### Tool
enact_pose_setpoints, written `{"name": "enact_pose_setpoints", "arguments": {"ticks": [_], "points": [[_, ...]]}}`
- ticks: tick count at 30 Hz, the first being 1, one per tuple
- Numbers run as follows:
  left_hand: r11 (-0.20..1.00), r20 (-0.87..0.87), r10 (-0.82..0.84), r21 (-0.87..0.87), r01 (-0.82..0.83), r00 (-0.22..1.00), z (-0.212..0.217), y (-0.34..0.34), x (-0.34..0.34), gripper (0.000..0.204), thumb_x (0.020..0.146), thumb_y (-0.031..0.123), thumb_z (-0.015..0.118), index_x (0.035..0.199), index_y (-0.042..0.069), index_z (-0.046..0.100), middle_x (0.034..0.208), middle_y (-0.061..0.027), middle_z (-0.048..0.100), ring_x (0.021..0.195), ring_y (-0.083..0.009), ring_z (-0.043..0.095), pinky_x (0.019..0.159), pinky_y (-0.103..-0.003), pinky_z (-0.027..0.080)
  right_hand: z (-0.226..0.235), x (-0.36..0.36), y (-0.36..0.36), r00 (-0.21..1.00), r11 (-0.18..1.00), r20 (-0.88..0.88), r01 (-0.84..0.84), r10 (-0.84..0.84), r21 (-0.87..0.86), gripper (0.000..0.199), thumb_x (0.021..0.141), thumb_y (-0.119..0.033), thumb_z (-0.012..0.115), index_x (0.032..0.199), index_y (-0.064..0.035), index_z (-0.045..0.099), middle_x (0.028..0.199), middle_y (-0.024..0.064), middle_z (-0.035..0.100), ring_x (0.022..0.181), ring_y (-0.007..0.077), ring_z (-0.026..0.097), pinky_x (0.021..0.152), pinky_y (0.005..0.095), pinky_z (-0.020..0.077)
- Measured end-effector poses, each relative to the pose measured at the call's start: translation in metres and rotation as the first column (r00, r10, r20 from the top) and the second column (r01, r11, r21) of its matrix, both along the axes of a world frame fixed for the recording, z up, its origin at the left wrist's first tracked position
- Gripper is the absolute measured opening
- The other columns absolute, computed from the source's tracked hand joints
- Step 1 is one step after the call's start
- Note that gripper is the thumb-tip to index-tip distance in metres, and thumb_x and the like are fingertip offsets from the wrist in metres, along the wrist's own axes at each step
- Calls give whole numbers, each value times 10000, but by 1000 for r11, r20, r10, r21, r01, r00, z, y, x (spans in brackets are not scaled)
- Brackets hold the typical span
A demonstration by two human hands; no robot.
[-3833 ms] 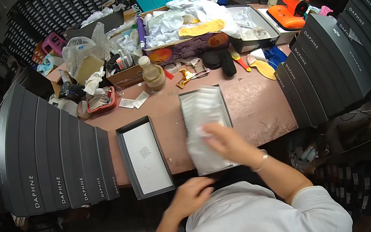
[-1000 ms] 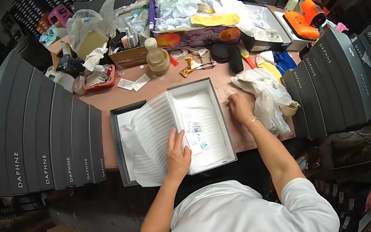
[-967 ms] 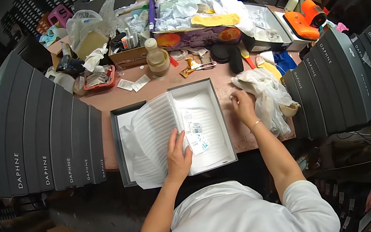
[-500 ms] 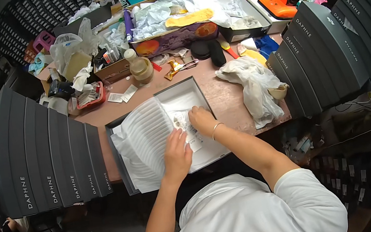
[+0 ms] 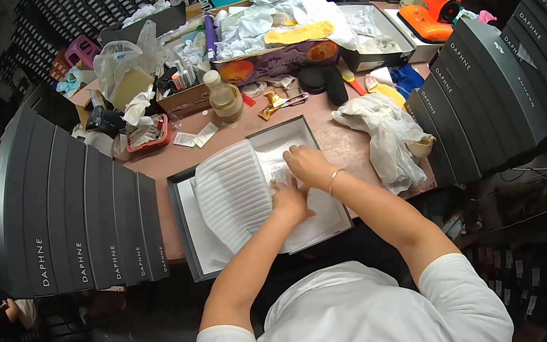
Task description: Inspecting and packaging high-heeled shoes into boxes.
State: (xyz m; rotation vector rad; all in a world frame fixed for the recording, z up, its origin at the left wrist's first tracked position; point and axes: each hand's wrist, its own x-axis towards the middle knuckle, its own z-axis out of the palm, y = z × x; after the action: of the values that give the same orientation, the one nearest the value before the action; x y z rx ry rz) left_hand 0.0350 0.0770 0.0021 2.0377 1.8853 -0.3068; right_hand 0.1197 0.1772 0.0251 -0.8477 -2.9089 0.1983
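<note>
Open grey box (image 5: 197,269) lying flat on the brown tabletop (image 5: 165,161), near its front edge, lined with white tissue paper (image 5: 233,195) whose ribbed left flap is folded back over the box's left half. Left hand (image 5: 290,200) pressed palm-down on the paper at the box's middle, fingers spread flat, gripping nothing. Right hand (image 5: 306,164) just beyond it and touching it, fingers curled down onto the paper near the far wall — whether anything is pinched beneath cannot be told. Thin bracelet (image 5: 334,178) at the right wrist.

Compared with half a second earlier: both hands now close together at the box's centre, the right one drawn slightly nearer the body; small printed slip seen then no longer visible under the hands. One second earlier, right hand on the crumpled white plastic bag (image 5: 382,132) — now lying alone, right of the box.

Stacks of dark grey boxes (image 5: 71,224) at left and right (image 5: 490,93); squat bottle (image 5: 223,96) and cluttered trays beyond.
</note>
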Motion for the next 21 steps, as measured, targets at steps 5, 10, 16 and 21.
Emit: {"name": "enact_pose_setpoints", "arguments": {"ticks": [5,10,16,21], "points": [[991,130,-11,132,-6,992,8,-6,9,830,598,349,834,1267,12,476,1306,-202,368,1092,-463,452,822,-477,538,-47,-8,18,995,993,16,104,-103,-54,206,754,-86,618,945,-7,607,934,179,623,829,328,661,692,378,550],[987,170,-64,155,38,983,24,-6,-5,673,654,343,783,1172,-3,529,1105,-203,524,1075,-390,469,929,-551,407,-31,-5,20,996,996,-5,85,-86,-40,108,772,-65,578,851,-21,637,852,186,639,754,338,672,658,391,551],[958,234,50,264,-112,971,52,-14,-10,711,694,372,768,1238,4,493,1190,-232,511,1169,-406,460,1008,-596,291,44,12,26,991,996,-97,88,-90,-28,94,778,-38,547,834,-14,619,830,196,639,740,363,656,634,425,534],[907,461,238,210,-365,855,28,2,5,840,684,338,788,1325,-32,392,1275,-284,434,1208,-430,444,960,-505,417,63,15,38,999,997,33,20,-18,-79,132,755,-83,599,861,-44,668,817,203,677,786,356,677,660,427,545]]}}
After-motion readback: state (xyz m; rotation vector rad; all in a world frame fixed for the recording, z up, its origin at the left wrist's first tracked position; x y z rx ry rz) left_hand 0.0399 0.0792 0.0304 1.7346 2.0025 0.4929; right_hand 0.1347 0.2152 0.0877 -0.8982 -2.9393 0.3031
